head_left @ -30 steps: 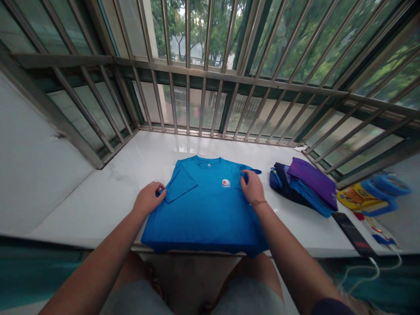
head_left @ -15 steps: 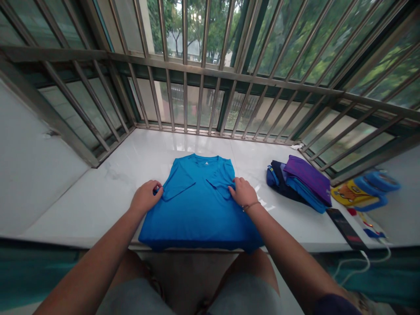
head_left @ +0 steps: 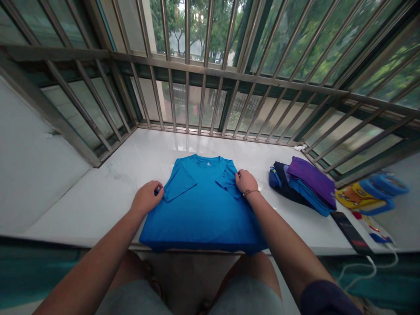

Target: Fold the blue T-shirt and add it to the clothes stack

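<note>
A blue T-shirt (head_left: 203, 210) lies front up on the white ledge, its collar toward the window and its lower part at the front edge. Both short sleeves are turned inward over the chest. At the shirt's left side edge, my left hand (head_left: 147, 196) has its fingers curled closed on the cloth. My right hand (head_left: 247, 181) pinches the right side edge, close to the right sleeve (head_left: 228, 180). That sleeve is wrinkled, while the left sleeve (head_left: 182, 181) lies flatter.
Folded clothes in purple, blue and dark cloth (head_left: 311, 179) are stacked to the right. Beyond them are a yellow and blue cup (head_left: 367, 192), a black phone (head_left: 351, 232) and a white cable (head_left: 361, 275). Metal window bars (head_left: 210, 68) close off the back.
My right hand has shifted slightly right and away from me, its fingers drawing together at the edge. The right sleeve has moved outward and bunched up. My left hand stays at its edge.
</note>
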### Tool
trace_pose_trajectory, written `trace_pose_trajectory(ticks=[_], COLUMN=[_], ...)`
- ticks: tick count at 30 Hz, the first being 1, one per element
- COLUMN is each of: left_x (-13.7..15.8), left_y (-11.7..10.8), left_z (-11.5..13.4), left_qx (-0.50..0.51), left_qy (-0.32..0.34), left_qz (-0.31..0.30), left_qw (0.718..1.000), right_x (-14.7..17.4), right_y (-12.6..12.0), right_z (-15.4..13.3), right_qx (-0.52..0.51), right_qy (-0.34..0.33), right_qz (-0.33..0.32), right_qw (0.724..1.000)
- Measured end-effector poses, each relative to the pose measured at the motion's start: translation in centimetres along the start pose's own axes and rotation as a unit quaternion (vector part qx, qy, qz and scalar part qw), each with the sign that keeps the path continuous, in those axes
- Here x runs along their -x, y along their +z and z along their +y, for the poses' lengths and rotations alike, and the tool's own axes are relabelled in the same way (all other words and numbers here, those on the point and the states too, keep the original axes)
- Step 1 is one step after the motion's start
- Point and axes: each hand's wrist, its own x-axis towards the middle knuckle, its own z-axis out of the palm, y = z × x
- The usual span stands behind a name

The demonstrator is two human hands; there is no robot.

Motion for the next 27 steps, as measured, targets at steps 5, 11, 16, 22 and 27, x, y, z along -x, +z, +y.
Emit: trace_pose_trajectory(ticks=[5, 11, 16, 22, 27], left_x=[0.0, 0.1, -0.9, -7.2, -14.1], left_y=[0.0, 0.2, -1.0, 1.3, 9.7], left_z=[0.1, -0.6, -1.3, 9.8, 22.2], left_qx=[0.010, 0.076, 0.146, 0.148, 0.089], left_qy=[0.007, -0.022, -0.104, 0.015, 0.118], left_qz=[0.012, 0.016, 0.094, 0.069, -0.033], left_qw=[1.000, 0.997, 0.979, 0.986, 0.989], right_x=[-2.9, -3.0, -3.5, -4.8, -6.3], right_y=[0.3, 1.7, 2.8, 4.3, 4.6], right_z=[-1.8, -2.8, -1.8, 0.6, 4.0], right_qx=[-0.015, -0.016, -0.040, -0.149, -0.401], right_qy=[-0.006, -0.026, -0.061, -0.095, -0.056], right_qz=[-0.007, -0.014, -0.002, 0.029, 0.013], right_qw=[1.000, 0.999, 0.997, 0.984, 0.914])
